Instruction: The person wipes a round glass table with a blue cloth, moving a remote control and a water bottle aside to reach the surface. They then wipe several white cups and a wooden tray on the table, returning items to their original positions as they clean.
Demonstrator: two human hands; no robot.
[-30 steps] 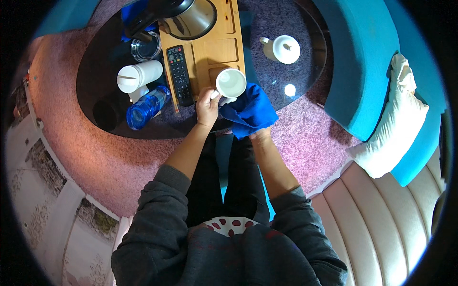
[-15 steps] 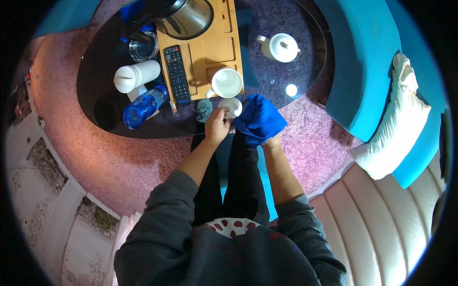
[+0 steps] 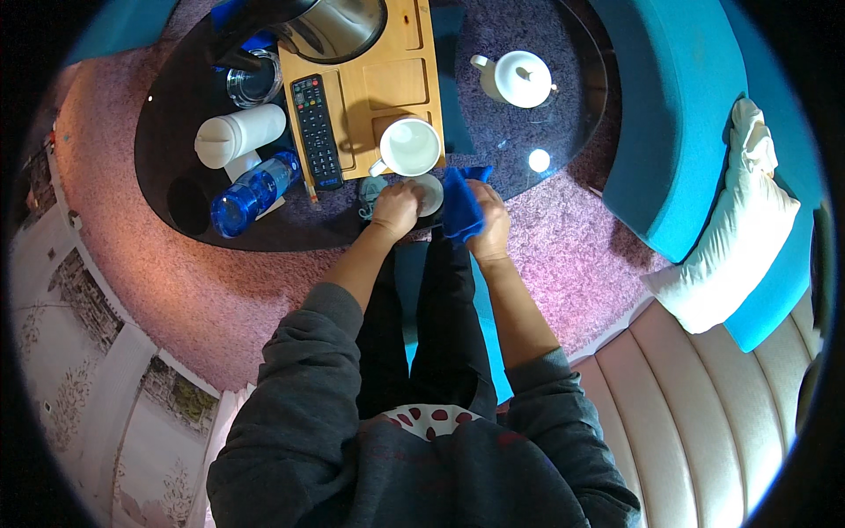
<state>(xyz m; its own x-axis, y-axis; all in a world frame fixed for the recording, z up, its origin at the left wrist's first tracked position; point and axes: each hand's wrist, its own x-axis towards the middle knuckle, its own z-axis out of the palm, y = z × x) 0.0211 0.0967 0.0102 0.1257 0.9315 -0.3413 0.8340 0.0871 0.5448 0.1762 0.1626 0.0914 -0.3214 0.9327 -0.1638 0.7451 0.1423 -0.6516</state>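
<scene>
Over the table's near edge my left hand [image 3: 396, 209] is closed, its fingers gripping a small round white lid [image 3: 430, 195] by its left side. To the right of the lid, my right hand [image 3: 492, 223] is closed on a blue cloth [image 3: 462, 204] that hangs toward the lid's edge. A white mug [image 3: 412, 148], upright with its handle to the left, stands just beyond both hands at the near right corner of a wooden tray [image 3: 359, 165]. Beside my left hand lies a crumpled grey-green cloth or string bundle [image 3: 373, 189], partly hidden.
On the dark oval glass table [image 3: 158, 167] are a kettle [image 3: 339, 31], a black remote [image 3: 317, 132], a glass ashtray [image 3: 255, 79], a white bottle [image 3: 238, 136], a blue plastic bottle [image 3: 255, 194] and a white teapot [image 3: 523, 79]. A teal sofa [image 3: 656, 132] curves along the right.
My right hand has swung up and left, and the blue cloth has gone from spread over the hand to gathered beside the lid. The lid has tilted in my left hand.
</scene>
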